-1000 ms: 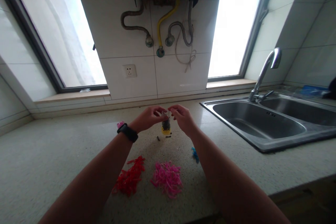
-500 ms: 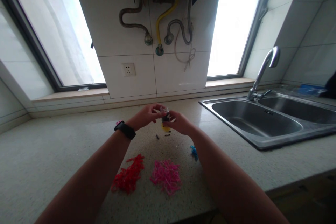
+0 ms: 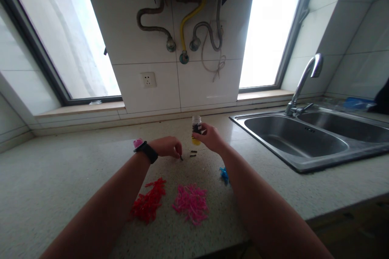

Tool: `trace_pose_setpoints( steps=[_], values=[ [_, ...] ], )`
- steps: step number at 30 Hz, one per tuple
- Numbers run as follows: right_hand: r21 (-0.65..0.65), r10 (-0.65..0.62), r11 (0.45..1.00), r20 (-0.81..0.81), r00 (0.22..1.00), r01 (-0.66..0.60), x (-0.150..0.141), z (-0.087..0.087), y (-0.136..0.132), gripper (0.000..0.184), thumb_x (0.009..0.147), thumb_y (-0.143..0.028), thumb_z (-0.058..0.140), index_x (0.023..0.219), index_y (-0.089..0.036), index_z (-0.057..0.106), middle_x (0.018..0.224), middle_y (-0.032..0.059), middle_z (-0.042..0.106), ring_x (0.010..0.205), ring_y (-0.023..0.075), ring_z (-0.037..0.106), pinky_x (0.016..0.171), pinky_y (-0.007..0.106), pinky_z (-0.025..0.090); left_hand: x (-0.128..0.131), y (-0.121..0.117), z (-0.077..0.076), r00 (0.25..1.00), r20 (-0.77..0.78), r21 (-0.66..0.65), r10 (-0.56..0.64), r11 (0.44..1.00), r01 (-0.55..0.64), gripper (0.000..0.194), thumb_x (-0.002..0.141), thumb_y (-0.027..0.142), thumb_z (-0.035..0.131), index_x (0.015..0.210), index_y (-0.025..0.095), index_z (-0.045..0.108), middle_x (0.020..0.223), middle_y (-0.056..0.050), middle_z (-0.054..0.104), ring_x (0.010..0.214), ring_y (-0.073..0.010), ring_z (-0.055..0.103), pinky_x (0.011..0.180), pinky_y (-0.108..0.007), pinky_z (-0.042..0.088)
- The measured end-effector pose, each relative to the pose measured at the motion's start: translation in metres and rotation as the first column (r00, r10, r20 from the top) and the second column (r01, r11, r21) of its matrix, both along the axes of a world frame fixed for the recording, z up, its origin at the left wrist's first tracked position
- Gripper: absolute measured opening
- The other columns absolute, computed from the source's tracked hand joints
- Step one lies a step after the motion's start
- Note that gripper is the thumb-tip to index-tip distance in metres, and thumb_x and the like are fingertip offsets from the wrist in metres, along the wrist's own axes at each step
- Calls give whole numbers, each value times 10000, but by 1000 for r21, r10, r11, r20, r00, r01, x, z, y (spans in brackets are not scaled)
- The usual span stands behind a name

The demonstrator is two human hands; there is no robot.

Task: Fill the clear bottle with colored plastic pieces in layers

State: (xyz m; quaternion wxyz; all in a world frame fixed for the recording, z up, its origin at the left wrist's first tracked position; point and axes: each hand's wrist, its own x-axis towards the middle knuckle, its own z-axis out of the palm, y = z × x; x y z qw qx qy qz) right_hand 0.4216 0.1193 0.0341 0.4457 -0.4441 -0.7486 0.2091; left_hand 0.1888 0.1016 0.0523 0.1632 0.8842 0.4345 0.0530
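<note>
My right hand [image 3: 209, 136] grips a small clear bottle [image 3: 196, 128] just above the speckled countertop [image 3: 45, 182]; the bottle has dark pieces inside and a yellow layer at the bottom. My left hand [image 3: 166, 146], with a black band on the wrist, is lowered to the counter, its fingertips pinched at a small dark piece [image 3: 181, 157]. Another dark piece [image 3: 192, 153] lies between the hands.
A red pile [image 3: 148, 205] and a pink pile [image 3: 191, 203] of small loops lie near the front edge, with a few blue ones [image 3: 224, 174] by my right forearm. A steel double sink [image 3: 298, 139] with a tap [image 3: 304, 83] is to the right. A tiled wall with hoses stands behind.
My left hand left the bottle's mouth and dropped to the counter at a dark piece. My right hand now holds the bottle alone, slightly further right.
</note>
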Motion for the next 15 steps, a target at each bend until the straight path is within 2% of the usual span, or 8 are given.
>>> trace_pose_setpoints(
  steps=[3, 7, 15],
  values=[
    [10, -15, 1000, -20, 1000, 15, 1, -1, 2, 395, 756, -440, 716, 1047, -176, 680, 931, 61, 719, 691, 141, 605, 632, 263, 437, 3, -1, 0, 997, -80, 8, -1, 1000, 1, 122, 757, 286, 710, 841, 213, 759, 843, -28, 745, 759, -166, 654, 668, -249, 407],
    [23, -14, 1000, -26, 1000, 14, 0, -2, 4, 385, 759, -446, 713, 1033, -178, 680, 901, 57, 721, 689, 145, 609, 626, 264, 437, 5, -2, -2, 995, -103, 17, -8, 1000, 10, 124, 768, 293, 702, 829, 193, 743, 829, -28, 734, 730, -154, 636, 658, -248, 405],
    [34, -40, 999, -41, 998, 42, 0, -2, 5, 394, 758, -446, 708, 1048, -179, 683, 917, 57, 719, 675, 138, 599, 626, 265, 427, 20, -7, 0, 996, 91, 87, -16, 996, 8, 174, 829, 329, 626, 871, 181, 708, 858, -21, 716, 719, -135, 603, 680, -243, 418]
  ],
)
